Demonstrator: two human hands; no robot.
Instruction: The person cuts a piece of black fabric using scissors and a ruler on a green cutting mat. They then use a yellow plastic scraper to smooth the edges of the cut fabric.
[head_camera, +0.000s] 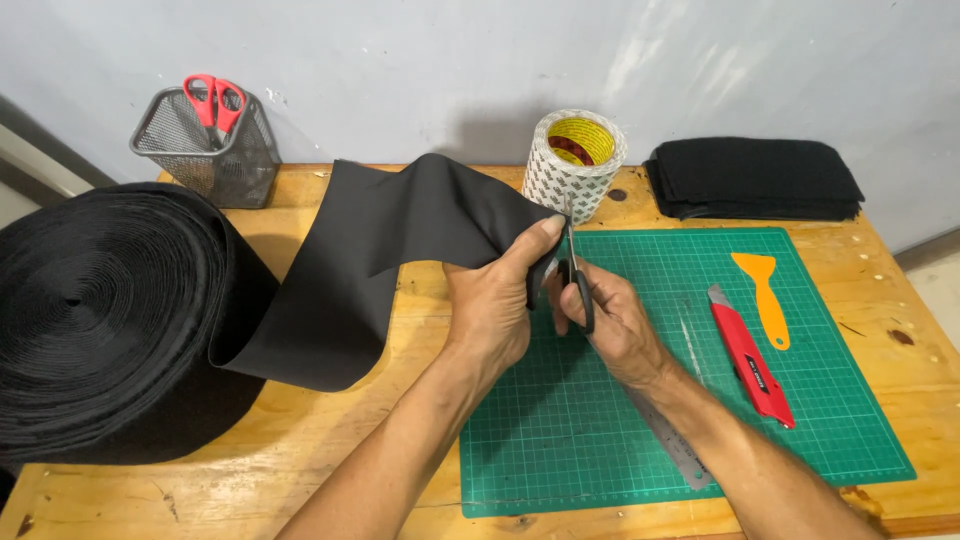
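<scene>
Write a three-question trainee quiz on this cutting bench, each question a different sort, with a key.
1. True or false: the left hand holds the end of the black strip that runs off the big black roll.
2. What does the right hand hold? A) red utility knife B) black-handled scissors C) orange scraper
3. Fill in: the red-handled scissors stand in a wire mesh ____ at the back left.

Key
1. True.
2. B: the black-handled scissors; the red utility knife and orange scraper lie on the green cutting mat.
3. Holder.
</scene>
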